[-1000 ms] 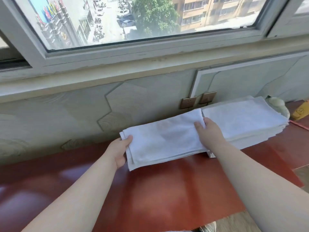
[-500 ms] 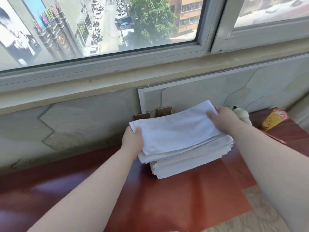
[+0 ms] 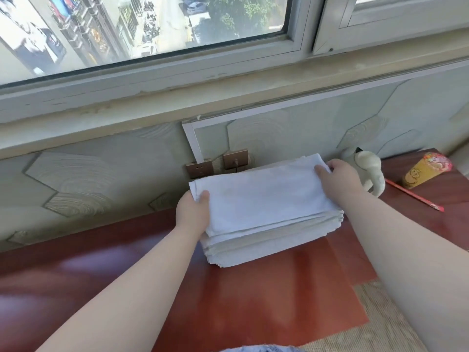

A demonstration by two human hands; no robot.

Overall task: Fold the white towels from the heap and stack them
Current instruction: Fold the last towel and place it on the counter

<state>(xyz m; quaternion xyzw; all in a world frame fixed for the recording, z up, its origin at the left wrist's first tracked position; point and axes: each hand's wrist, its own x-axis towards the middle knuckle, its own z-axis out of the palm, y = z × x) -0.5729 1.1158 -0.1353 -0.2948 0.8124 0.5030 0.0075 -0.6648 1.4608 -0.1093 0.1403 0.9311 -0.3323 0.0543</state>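
A folded white towel (image 3: 264, 199) lies on top of a stack of folded white towels (image 3: 256, 246) on the red-brown table (image 3: 253, 301), close to the wall. My left hand (image 3: 193, 212) grips the top towel's left end, thumb on top. At the towel's far right corner my right hand (image 3: 337, 177) pinches the cloth. The heap of unfolded towels is out of view.
A white plush toy (image 3: 368, 171) sits just right of the stack. Further right lie a yellow paper cone (image 3: 426, 171) and a red stick (image 3: 413, 195). Two brass wall sockets (image 3: 215, 163) are behind the stack, under a window sill.
Both hands have carried the folded towel rightwards from the table beside the stack onto the top of the stack, where it now lies. The view has swung right.
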